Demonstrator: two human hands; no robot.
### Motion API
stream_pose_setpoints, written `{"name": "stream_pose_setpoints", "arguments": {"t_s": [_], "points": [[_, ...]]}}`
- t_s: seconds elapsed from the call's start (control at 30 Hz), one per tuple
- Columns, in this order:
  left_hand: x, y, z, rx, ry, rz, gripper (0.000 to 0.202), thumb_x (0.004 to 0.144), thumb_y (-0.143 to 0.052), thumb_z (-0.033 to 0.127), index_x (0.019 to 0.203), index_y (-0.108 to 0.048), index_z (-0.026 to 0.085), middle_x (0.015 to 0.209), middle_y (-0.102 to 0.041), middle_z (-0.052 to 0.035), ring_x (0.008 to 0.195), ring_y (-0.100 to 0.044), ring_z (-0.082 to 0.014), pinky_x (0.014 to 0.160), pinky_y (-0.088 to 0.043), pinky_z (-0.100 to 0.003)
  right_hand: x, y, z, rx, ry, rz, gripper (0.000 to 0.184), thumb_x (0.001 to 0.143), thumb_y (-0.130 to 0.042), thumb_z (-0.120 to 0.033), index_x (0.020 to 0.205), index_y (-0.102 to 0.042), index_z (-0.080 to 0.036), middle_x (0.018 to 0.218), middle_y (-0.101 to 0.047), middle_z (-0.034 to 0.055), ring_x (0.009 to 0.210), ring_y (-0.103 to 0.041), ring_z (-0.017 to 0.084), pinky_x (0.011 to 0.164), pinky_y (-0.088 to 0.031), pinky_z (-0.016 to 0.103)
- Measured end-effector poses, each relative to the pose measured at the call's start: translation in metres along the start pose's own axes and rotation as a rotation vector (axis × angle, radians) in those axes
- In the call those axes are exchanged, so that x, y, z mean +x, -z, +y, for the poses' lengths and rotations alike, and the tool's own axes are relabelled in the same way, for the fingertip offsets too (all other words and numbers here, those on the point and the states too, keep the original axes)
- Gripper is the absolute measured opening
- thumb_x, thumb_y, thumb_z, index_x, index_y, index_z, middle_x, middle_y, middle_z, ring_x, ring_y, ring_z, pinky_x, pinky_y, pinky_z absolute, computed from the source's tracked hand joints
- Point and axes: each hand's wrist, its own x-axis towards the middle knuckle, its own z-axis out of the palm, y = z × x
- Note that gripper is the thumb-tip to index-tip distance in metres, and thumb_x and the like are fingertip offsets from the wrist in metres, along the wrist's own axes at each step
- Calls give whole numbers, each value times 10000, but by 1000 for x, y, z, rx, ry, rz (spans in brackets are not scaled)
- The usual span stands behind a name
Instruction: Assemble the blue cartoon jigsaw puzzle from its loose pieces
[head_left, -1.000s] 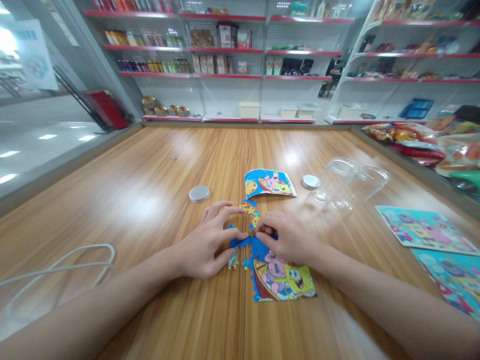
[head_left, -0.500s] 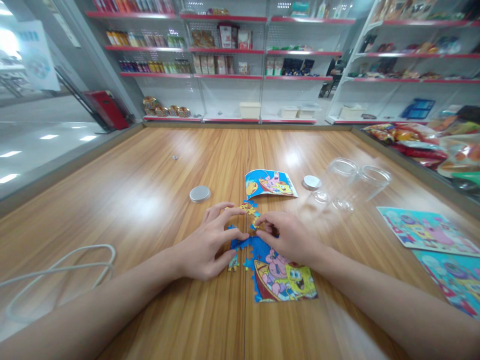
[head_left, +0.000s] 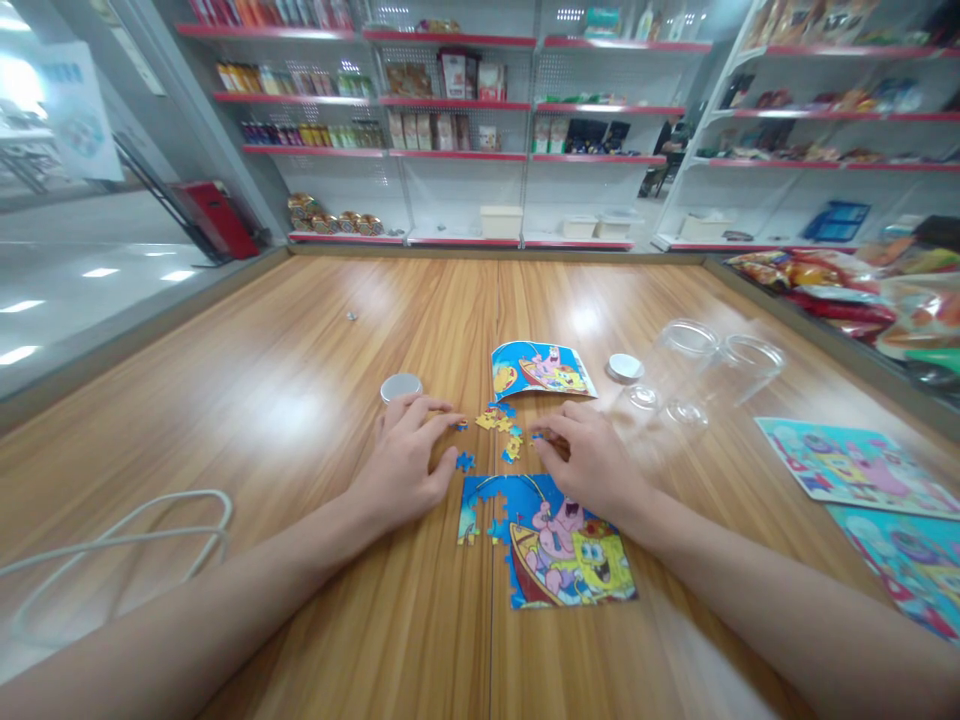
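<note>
A partly joined cartoon jigsaw puzzle (head_left: 574, 555) lies flat on the table, with gaps at its upper left. My left hand (head_left: 409, 455) is left of the loose pieces, fingers apart; its fingertips touch a small puzzle piece (head_left: 462, 425). Close to its thumb lies a blue piece (head_left: 466, 461). Above the puzzle's top edge, my right hand (head_left: 592, 455) has thumb and forefinger closed around a small blue piece (head_left: 535, 438). Yellow pieces (head_left: 493, 419) lie between the hands. Behind them rests a curled picture card (head_left: 541, 370) of the same scene.
A round metal lid (head_left: 400, 387) sits behind my left hand, another lid (head_left: 625, 368) beside clear jars (head_left: 694, 370) at right. Two cartoon sheets (head_left: 855, 465) lie far right. A white cable (head_left: 124, 535) loops at left. Snack bags (head_left: 825, 285) and stocked shelves stand beyond.
My hands have moved apart, the left one leftward and the right one slightly right and up. The puzzle's upper left part and the loose pieces between them are now uncovered.
</note>
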Motion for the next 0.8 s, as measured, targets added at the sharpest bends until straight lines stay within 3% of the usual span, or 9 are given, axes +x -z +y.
{"name": "stream_pose_setpoints", "arguments": {"t_s": [0.3,0.5,0.8], "points": [[0,0,1,-12,33,0,324,885,-606,241,1203,-642,194,1212,-634,-98,1192,-491,-313,1042,-401,-553,1,-1,1,16,-30,2,101,885,-623,-179,909,-720,-189,869,-636,59,801,-578,191,720,-424,324],[1,4,4,-27,-9,-31,279,901,-607,269,1165,-670,204,1188,-651,-89,1181,-502,-304,1031,-409,-534,1,1,4,54,-69,29,219,917,-514,-116,920,-719,-192,910,-667,71,884,-614,212,792,-450,351],[3,1,2,-83,-37,-38,221,954,-591,284,1132,-708,229,1176,-692,-67,1167,-518,-277,1035,-415,-521,0,6,0,-7,-101,-15,88,815,-659,-186,899,-686,-191,897,-653,67,847,-600,220,745,-447,344]]}}
